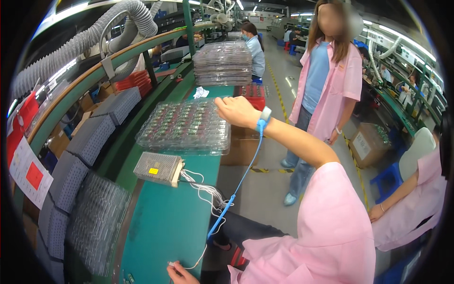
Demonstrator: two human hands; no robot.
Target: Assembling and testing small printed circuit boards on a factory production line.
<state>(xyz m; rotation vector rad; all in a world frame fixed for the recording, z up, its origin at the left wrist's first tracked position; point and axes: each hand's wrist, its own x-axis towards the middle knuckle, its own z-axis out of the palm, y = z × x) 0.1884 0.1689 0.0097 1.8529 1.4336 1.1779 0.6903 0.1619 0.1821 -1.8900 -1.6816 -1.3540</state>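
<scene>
My right hand [236, 111], with a blue wrist strap [263, 121] on it, reaches out to the far right corner of a clear plastic tray [187, 124]. Its fingers are curled closed at the tray's edge. Rows of small green circuit boards fill the tray, which lies on top of other clear trays. At the lower edge, my left hand [182, 273] pinches the small end of a thin white cable [200, 258]. A metal-cased power supply [158, 168] with a bundle of white wires sits on the green mat [165, 217] between my hands.
Tall stacked clear trays [223, 64] stand farther along the bench. Grey perforated bins [90, 137] line the left, beside more clear trays [97, 222]. A blue coiled cord [222, 215] hangs from the strap past the bench edge. A person in pink [326, 80] stands in the aisle; another sits right.
</scene>
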